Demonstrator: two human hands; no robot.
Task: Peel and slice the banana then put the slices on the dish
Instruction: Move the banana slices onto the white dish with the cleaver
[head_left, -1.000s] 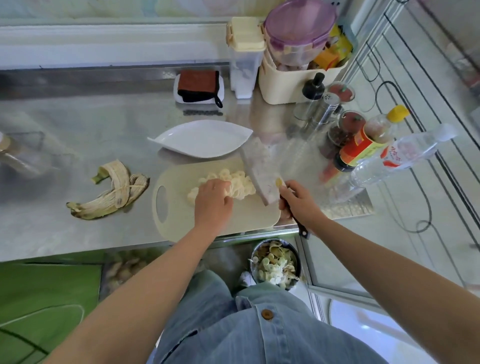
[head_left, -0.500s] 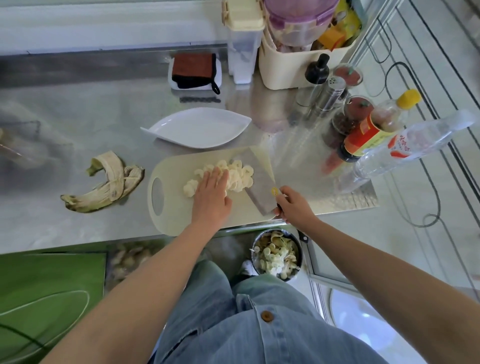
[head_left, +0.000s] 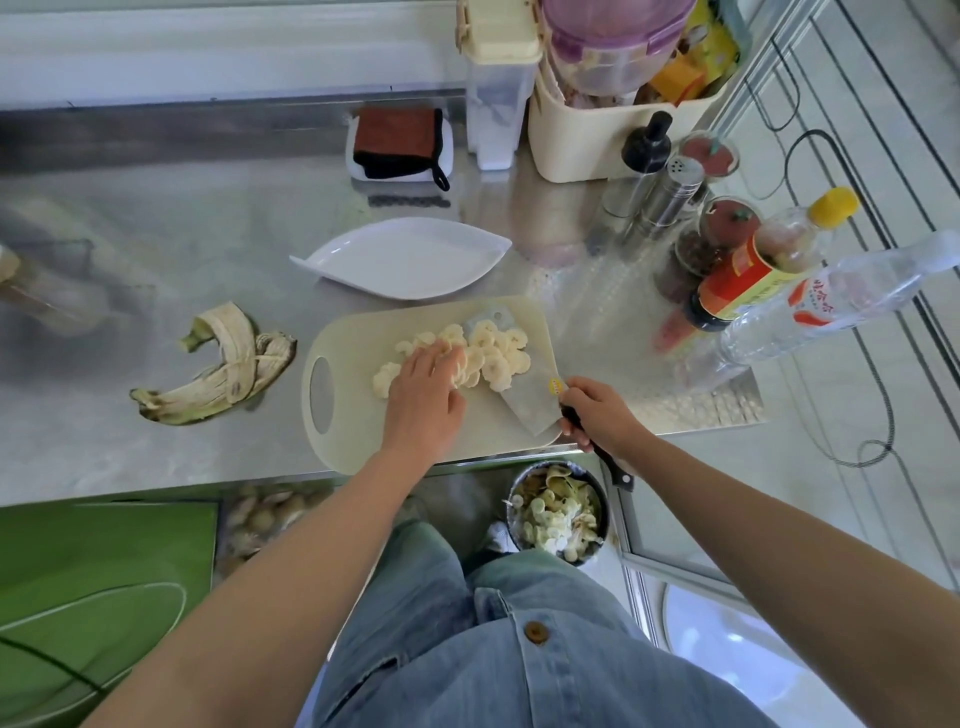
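Observation:
Several pale banana slices (head_left: 493, 353) lie in a heap on the cream cutting board (head_left: 358, 415). My left hand (head_left: 423, 395) rests flat on the left side of the heap, fingers pressed against the slices. My right hand (head_left: 597, 413) grips the black handle of a cleaver (head_left: 530, 400), whose wide blade lies flat on the board under the right part of the heap. The white leaf-shaped dish (head_left: 405, 257) stands just behind the board and holds nothing. The banana peel (head_left: 223, 369) lies on the steel counter to the left.
Bottles (head_left: 769, 270), spice jars and a shaker (head_left: 670, 195) crowd the counter's right side. A cream bin (head_left: 597, 130) and a clear container stand at the back, beside a brown sponge (head_left: 397, 140). A metal bowl of scraps (head_left: 556, 512) sits below the counter edge.
The cleaver went from upright beside the heap to flat beneath the slices. My left hand opened from a fist and pushed slices onto the blade.

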